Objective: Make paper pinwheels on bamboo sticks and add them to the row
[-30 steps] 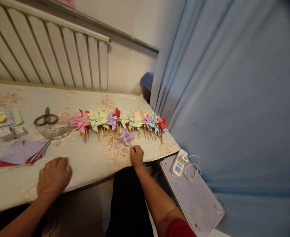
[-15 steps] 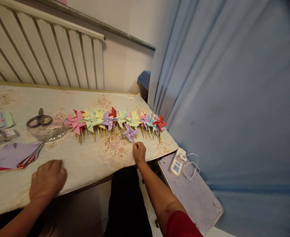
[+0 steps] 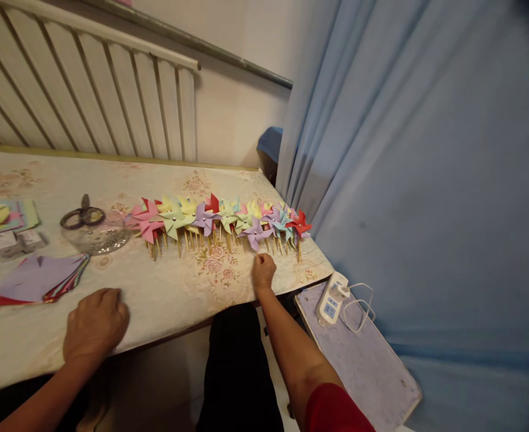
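A purple pinwheel (image 3: 256,231) lies at the near edge of a row of pinwheels (image 3: 214,219) on the surface (image 3: 169,288), toward the row's right end, its wooden stick pointing at the person. The right hand (image 3: 263,271) has its grip pinched on the bottom of that stick, fingers pressed together around it. The row runs left to right across the surface; its pinwheels overlap too closely for a sure count, though there are well over ten, in pink, green, yellow, purple, red and blue, each on a thin wooden stick.

The left hand (image 3: 95,324) rests flat near the front edge of the surface, well apart from the row, its grip loosely curled and holding nothing.

Left of the row stands one clear glass bowl (image 3: 96,237) with small silvery bits in its bottom; what they are cannot be told. One pair of scissors (image 3: 83,216) lies across its rim. Nearer the person, one fanned stack of coloured paper squares (image 3: 36,279) has a purple sheet on top. A second paper stack (image 3: 3,216) lies at the far left, with a small box (image 3: 17,241) just beside it.

Off the right end of the surface, one white power strip (image 3: 330,300) with a looped cord sits on a grey board (image 3: 363,360).
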Tool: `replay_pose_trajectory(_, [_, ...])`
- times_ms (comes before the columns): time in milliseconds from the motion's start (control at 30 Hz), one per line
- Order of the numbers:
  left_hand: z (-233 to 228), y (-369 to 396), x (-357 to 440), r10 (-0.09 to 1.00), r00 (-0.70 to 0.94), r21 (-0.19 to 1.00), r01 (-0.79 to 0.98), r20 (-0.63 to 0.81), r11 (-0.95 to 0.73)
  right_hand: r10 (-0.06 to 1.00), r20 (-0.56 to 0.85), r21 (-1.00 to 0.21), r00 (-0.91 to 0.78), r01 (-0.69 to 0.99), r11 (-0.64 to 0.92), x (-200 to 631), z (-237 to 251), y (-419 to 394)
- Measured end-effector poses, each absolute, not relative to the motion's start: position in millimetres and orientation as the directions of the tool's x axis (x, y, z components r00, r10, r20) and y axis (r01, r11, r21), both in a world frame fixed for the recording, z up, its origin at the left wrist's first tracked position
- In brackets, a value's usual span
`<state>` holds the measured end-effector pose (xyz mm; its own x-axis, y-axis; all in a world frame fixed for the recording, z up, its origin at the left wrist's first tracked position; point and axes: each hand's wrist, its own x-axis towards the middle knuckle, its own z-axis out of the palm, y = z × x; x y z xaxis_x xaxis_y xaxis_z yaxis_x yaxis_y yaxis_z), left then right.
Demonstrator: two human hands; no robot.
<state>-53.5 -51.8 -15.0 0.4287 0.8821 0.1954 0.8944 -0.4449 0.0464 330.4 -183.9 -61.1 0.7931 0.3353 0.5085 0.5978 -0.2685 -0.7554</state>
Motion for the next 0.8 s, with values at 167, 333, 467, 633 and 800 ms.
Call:
replay_pose_trajectory(167, [-15,-52,-54,0.876,0.434,0.042,0.891,0.212,-0.451,0.293,0.481,-0.777,0.826,0.557,-0.294,338,-61,-178])
replay_pose_trajectory(333, [-17,-53,-54,0.873,0.432,0.043,0.891,0.225,-0.452,0.274,0.453,-0.789,0.849,0.524,-0.320,343,-60,-173])
replay_pose_trajectory(467, [-18,-53,-55,0.868,0.439,0.033,0.888,0.231,-0.458,0.266,0.437,-0.793,0.859,0.508,-0.337,343,-59,-172])
replay_pose_trajectory(633, [-17,-53,-54,0.872,0.437,0.012,0.893,0.220,-0.450,0.261,0.422,-0.797,0.868,0.493,-0.349,342,-57,-172])
replay_pose_trajectory(800, [-16,-53,-55,0.861,0.450,0.008,0.885,0.239,-0.465,0.249,0.412,-0.799,0.877,0.479,-0.363,342,-54,-170])
